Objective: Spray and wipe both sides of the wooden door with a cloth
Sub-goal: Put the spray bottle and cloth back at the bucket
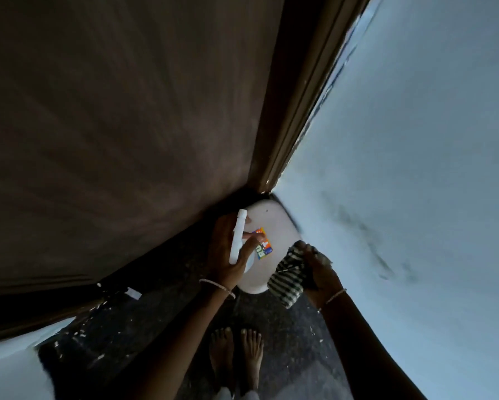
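Fingers (pixel 255 241) of my left hand (pixel 225 252) curl round one white plastic spray bottle (pixel 238 235), part covering its bright orange-and-blue label, so I can't read the writing. My right hand (pixel 322 274) clutches one bunched striped cloth (pixel 286 281). The brown wooden door (pixel 112 125), grain showing, stands at my left. I wear two thin bangles (pixel 216 285), one per wrist.
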### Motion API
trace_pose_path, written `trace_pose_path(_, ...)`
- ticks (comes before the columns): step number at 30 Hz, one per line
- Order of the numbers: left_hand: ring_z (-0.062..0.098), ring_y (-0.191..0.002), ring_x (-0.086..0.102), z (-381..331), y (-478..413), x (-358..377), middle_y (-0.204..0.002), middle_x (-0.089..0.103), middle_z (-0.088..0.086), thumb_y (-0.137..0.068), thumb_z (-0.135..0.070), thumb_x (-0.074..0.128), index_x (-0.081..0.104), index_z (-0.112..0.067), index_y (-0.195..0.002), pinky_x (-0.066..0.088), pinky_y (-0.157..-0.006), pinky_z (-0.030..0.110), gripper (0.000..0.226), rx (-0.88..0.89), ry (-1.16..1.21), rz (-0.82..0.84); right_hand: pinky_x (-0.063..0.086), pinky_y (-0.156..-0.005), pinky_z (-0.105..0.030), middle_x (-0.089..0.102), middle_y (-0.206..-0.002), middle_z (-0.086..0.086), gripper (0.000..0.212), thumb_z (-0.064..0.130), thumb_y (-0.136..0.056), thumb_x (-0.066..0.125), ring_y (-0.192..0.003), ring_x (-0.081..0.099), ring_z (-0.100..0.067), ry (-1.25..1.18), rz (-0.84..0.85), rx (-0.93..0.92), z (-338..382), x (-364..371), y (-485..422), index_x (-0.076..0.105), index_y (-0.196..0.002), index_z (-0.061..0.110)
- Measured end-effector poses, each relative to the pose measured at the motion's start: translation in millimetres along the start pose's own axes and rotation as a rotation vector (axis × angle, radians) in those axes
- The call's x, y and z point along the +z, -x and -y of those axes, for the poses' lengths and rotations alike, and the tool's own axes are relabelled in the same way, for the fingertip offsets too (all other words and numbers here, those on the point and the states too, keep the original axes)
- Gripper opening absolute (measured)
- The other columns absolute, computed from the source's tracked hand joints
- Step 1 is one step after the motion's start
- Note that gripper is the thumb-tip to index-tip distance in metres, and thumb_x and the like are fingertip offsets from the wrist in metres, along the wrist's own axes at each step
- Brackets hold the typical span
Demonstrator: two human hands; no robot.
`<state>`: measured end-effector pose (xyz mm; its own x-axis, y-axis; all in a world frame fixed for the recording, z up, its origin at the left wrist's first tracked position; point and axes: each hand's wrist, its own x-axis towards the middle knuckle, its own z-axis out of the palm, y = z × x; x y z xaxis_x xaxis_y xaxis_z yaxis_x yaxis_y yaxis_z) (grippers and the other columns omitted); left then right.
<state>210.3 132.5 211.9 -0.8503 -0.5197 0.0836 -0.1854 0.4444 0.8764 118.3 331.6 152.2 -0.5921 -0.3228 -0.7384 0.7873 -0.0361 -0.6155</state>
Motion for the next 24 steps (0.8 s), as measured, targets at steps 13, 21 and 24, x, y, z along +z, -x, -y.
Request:
trace_pose_path(13, 0.014, -0.11, 0.057, 222, -6, 181, -0.115, 0.06, 0.002, -0.089, -0.04, 0.07, 0.056, -0.016, -0.125, 0.049, -0.095, 0.029, 0.046, -0.077, 0.07, -0.035, 0.062, -0.078, -0.041, 0.071, -0.117, -0.027, 0.04, 0.016, -0.095, 0.066, -0.101, 0.071, -0.036, 0.003, -0.1, -0.06, -127, -71, -235, 0.064, -0.127, -0.007)
trace_pose_path(21, 0.019, -0.117, 0.055, 255, -6, 204, -0.123, 0.055, 0.001, -0.091, -0.048, 0.064, 0.052, -0.011, -0.132, 0.043, -0.102, 0.023, 0.056, -0.001, 0.117, -0.077, 0.06, -0.074, -0.034, 0.079, -0.092, -0.004, 0.016, 0.003, -0.097, 0.066, -0.082, 0.075, -0.017, 0.248, -0.176, -0.19, -139, -74, -292, 0.074, -0.11, 0.009)
trace_pose_path(24, 0.018, -0.118, 0.056, 258, -5, 203, -0.123, 0.058, 0.009, -0.087, -0.052, 0.067, 0.053, -0.001, -0.131, 0.043, -0.102, 0.019, 0.069, -0.033, 0.057, -0.04, 0.059, -0.094, -0.048, 0.079, -0.102, 0.002, 0.034, 0.03, -0.081, 0.081, -0.098, 0.074, -0.019, 0.506, -0.227, -0.261, -140, -73, -299, 0.075, -0.112, 0.021)
